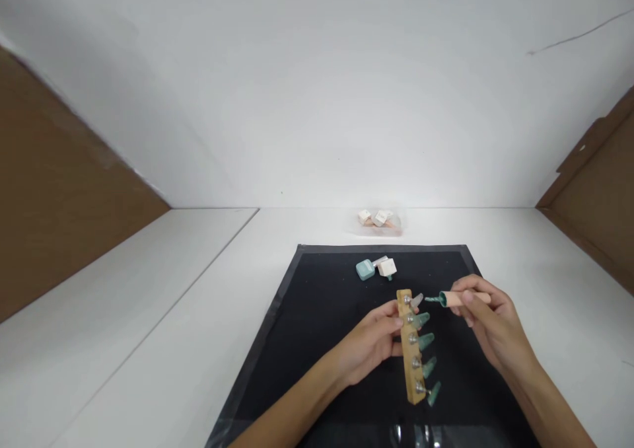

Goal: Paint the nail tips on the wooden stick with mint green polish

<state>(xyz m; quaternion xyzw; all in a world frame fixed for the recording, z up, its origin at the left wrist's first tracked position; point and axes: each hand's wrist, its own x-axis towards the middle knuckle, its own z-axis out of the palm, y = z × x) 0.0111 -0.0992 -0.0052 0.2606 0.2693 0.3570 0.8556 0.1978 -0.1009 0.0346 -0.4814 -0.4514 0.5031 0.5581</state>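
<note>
Pink handle (453,299), green nail tips (426,341).

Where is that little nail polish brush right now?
In the head view, the nail polish brush sits low and right of centre in the right hand, its green end just right of the uppermost nail tip on the wooden strip.

Wooden bar (408,352) was light tan, narrow, near upright in view, top leaning slightly left. Five silver mounts (413,338) ran down its face, each with a nail tip angled out right. Lower four nail tips (426,341) were green; top nail tip (417,300) looked pale, translucent. Brush (452,299) had pink handle, roughly level, green-coated bristles (434,299) pointing left, just beside top tip.
</note>
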